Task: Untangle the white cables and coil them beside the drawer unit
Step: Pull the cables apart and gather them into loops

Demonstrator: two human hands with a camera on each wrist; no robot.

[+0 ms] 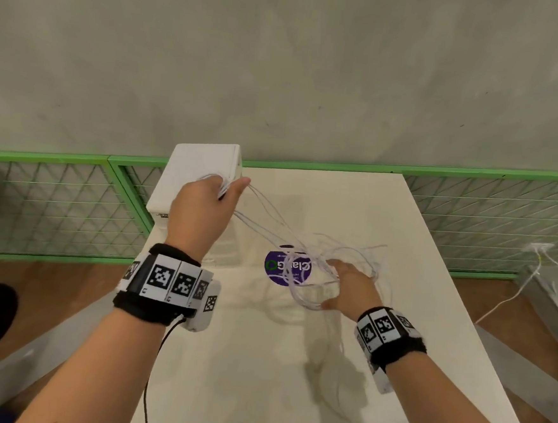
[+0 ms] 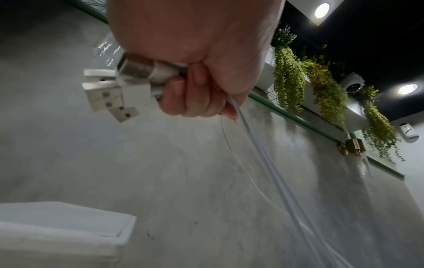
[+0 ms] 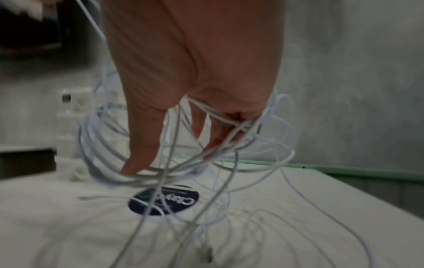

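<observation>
White cables (image 1: 304, 256) – left hand (image 1: 202, 206) fingers clenching plug ends – right hand (image 1: 351, 289) fingers spread through loops

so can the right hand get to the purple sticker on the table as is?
Probably yes, though not cleanly. The right hand hovers just right of the purple sticker, but its fingers are threaded through loops of the white cables, which also hang over the sticker, so they would drag along.

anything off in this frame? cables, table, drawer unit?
Only the white cables stand out: a loose snarl of loops hangs round the right hand above the table, not coiled. The left hand holds their USB plugs bunched in its grip. The drawer unit looks undamaged.
</observation>
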